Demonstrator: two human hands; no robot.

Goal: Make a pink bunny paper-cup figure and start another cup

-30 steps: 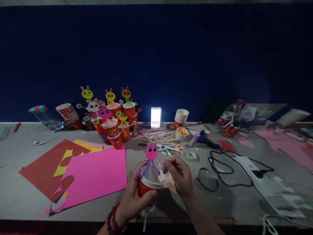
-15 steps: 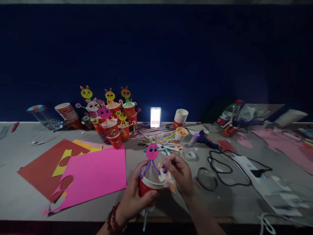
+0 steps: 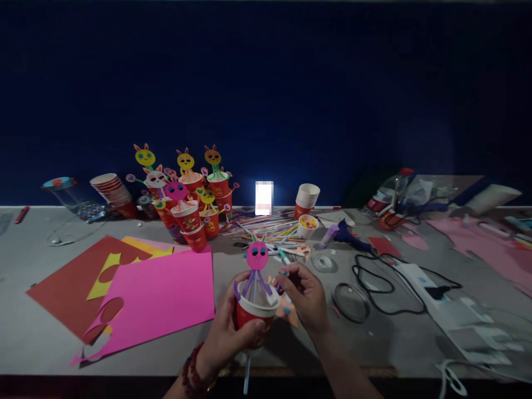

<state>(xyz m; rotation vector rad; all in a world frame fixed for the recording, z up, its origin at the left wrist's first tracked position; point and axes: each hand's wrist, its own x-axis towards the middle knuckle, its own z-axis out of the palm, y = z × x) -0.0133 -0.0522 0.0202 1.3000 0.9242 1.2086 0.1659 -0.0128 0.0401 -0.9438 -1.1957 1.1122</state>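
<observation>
My left hand [image 3: 233, 318] is wrapped around a red paper cup [image 3: 250, 318] with a white rim, held upright. A pink paper bunny head [image 3: 257, 256] with blue eyes stands above it on purple pipe cleaners [image 3: 249, 284] that reach into the cup. One pipe cleaner bends over the left rim. Below the cup, a thin pale stick [image 3: 247, 374] pokes out. My right hand [image 3: 305, 291] is closed in a pinch at the right rim, on a purple pipe cleaner end; a small teal-and-pink piece [image 3: 284, 272] shows at the fingertips. Behind lie orange paper scraps [image 3: 287, 312].
Finished-looking bunny cups [image 3: 185, 209] stand at back left. Coloured sheets [image 3: 166, 293] lie left. Markers [image 3: 266, 224], a small cup of pieces [image 3: 305, 228], tape [image 3: 324, 262] and a blue glue gun [image 3: 347, 235] lie beyond my hands. A black cable [image 3: 376, 293] and scissors [image 3: 451, 379] are right.
The small teal-and-pink piece now shows at my right fingertips. My right hand has shifted very slightly, and the cup and bunny have tipped or moved a little left. The view has moved slightly.
</observation>
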